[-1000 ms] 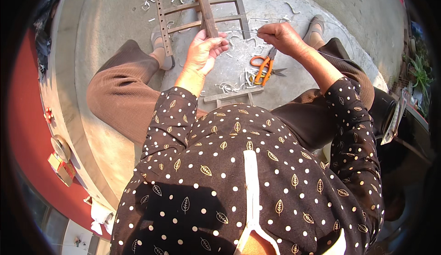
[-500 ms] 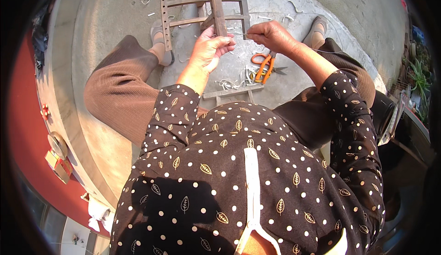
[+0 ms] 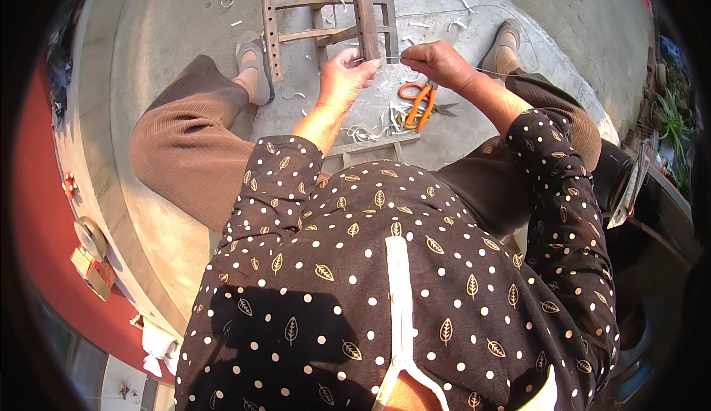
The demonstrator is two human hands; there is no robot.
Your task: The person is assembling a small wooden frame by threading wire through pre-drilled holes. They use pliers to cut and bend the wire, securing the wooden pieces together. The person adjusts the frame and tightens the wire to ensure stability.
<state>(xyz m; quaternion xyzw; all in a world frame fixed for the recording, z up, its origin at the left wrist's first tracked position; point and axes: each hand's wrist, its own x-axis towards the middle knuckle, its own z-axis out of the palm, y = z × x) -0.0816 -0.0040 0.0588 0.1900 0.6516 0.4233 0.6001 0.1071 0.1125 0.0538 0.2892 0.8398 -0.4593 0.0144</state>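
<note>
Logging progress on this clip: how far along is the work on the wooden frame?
Done: white offcut strips lie scattered on the concrete floor, so some cutting has happened. In hand: left hand and right hand pull a thin pale strand taut between them, beside the brown wooden slatted frame. Left: the frame's slats look bare; orange-handled scissors lie idle.

Right hand (image 3: pixel 437 63) moved in toward left hand (image 3: pixel 342 78), thin strand (image 3: pixel 389 58) between.

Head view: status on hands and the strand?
Left hand and right hand both pinching a thin strand, taut between them. Wooden frame just beyond. Orange scissors on the ground below.
</note>
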